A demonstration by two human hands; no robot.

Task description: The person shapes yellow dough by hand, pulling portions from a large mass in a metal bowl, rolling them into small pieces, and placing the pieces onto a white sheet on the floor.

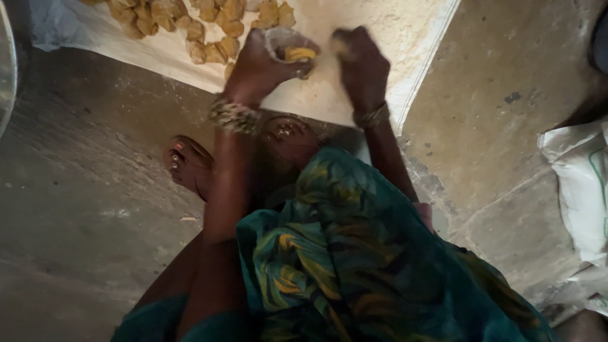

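My left hand (263, 63) is closed around a small clear bag or cup (285, 43) with a yellow piece (299, 54) showing at its mouth. My right hand (360, 63) hovers just to its right, fingers curled and blurred; whether it holds anything I cannot tell. Both hands are over a white cloth sheet (354, 25) spread on the floor. Several tan dried pieces (209, 25) lie in a patch on the sheet, up and left of my hands. Bangles circle both wrists.
I am squatting on a grey concrete floor (82, 209); my bare foot (190, 164) with toe rings rests below the sheet. Green and yellow patterned cloth (354, 266) covers my lap. A white sack (579, 190) lies at the right edge, a metal rim (5, 69) at the far left.
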